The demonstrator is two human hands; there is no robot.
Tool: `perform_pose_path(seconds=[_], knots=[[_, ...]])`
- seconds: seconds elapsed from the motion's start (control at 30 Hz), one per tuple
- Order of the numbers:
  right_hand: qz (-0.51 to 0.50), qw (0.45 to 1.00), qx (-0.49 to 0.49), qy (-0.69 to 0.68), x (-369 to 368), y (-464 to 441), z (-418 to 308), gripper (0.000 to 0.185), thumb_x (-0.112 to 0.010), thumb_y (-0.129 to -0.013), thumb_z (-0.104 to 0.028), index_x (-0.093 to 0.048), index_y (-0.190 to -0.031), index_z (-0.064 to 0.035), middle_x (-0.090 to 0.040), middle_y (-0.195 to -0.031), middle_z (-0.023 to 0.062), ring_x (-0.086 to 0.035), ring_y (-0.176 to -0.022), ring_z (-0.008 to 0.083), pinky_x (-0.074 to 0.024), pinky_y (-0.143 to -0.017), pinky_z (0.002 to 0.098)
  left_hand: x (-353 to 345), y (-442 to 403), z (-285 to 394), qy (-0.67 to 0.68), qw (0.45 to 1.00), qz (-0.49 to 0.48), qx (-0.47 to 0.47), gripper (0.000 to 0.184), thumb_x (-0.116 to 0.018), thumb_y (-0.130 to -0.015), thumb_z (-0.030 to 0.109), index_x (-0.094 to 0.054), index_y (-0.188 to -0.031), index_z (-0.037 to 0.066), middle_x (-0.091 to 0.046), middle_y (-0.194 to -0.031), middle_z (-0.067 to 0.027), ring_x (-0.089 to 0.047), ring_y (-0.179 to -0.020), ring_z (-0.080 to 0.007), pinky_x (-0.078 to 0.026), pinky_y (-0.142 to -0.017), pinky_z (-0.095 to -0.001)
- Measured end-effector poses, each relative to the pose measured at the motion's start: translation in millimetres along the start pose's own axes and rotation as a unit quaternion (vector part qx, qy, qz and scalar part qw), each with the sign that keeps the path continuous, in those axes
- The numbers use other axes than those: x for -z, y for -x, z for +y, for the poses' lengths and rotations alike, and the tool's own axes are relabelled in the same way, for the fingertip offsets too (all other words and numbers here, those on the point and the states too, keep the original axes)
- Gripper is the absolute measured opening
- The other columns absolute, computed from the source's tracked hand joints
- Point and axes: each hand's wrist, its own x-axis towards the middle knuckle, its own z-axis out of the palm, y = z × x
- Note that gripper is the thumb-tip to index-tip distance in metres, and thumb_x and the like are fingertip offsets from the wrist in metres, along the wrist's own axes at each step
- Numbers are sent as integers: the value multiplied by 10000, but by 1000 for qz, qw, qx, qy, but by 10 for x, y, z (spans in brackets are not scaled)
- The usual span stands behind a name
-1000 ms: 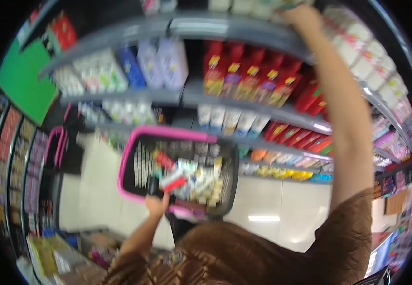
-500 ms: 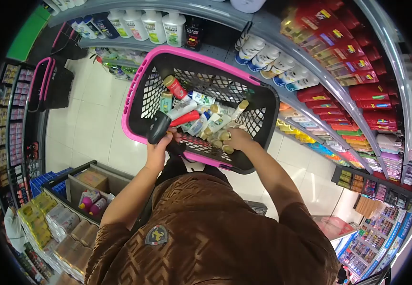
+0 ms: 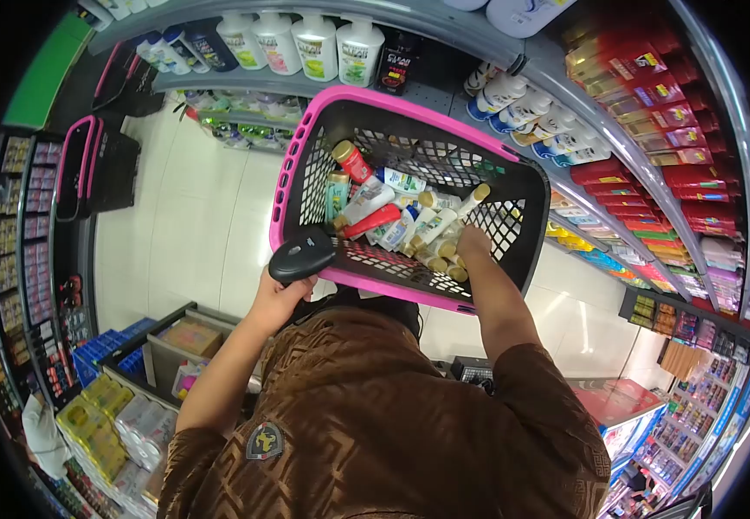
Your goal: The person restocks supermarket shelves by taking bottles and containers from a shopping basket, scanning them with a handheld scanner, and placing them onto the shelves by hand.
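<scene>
A black handheld barcode scanner (image 3: 303,253) is gripped in my left hand (image 3: 281,292), over the near left corner of a black basket with a pink rim (image 3: 282,186). Inside lie several bottles and tubes, among them a red bottle with a gold cap (image 3: 351,162), a red tube (image 3: 372,221), a white bottle (image 3: 366,201) and a teal bottle (image 3: 336,196). My right hand (image 3: 476,243) reaches down into the basket's right side, beside gold-capped bottles (image 3: 438,262). Its fingers are mostly hidden, so I cannot tell whether they hold one.
Shelves with white pump bottles (image 3: 359,54), blue-and-white bottles (image 3: 498,95) and red packages (image 3: 682,182) stand close behind and to the right of the basket. More black baskets (image 3: 98,169) are on the left. Packed goods (image 3: 111,419) and a grey bin (image 3: 167,350) sit at lower left.
The scanner has turned and shifted left relative to the basket, from over its contents to its near left rim. My right hand stays inside the right side. The whole view has shifted.
</scene>
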Motion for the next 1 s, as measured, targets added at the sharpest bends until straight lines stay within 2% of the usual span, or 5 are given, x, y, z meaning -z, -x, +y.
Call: perform_pose_path(seconds=[0.3, 0.47, 0.73, 0.8, 1.0], knots=[[5, 931, 61, -359, 725, 1147, 48, 525, -743, -842, -457, -693, -1020, 34, -724, -846, 153, -720, -713, 227, -564, -692, 322, -91, -397, 151, -101, 994, -38, -10, 141, -682, -909, 63, -668, -1045, 30, -633, -780, 5, -579, -641, -78, -473, -584, -256], [-44, 704, 190, -683, 1115, 2165, -65, 381, -647, -953, -326, -679, -1069, 36, -700, -827, 85, -657, -667, 130, -504, -601, 235, -350, -538, 376, 10, 999, -1, -44, 215, -718, -922, 125, -648, -1102, 30, -649, -827, -11, -604, -706, -93, -490, -614, -259], [38, 572, 192, -797, 1414, 2852, -567, 369, -617, -993, -280, -615, -1220, 10, -695, -1051, 93, -668, -906, 147, -541, -741, 296, -680, -549, 454, -6, 994, -71, -76, 533, -786, -813, 14, -580, -1304, 19, -658, -1134, -67, -643, -993, -166, -543, -829, -308], [-53, 378, 133, -914, 1575, 2957, -788, 376, -609, -1003, -304, -556, -1261, -35, -660, -1156, 90, -643, -1001, 163, -532, -837, 337, -865, -472, 449, -17, 988, -105, -111, 555, -797, -807, 16, -573, -1315, 10, -661, -1160, -69, -637, -1035, -170, -529, -896, -325], [-163, 325, 145, -920, 1589, 2891, -814, 515, -632, -936, -423, -557, -1311, -77, -668, -978, 102, -661, -895, 204, -543, -828, 353, -1094, -317, 849, -142, 954, -208, -163, 558, -857, -767, 99, -607, -1257, 2, -702, -1129, -81, -654, -1033, -145, -508, -933, -309]])
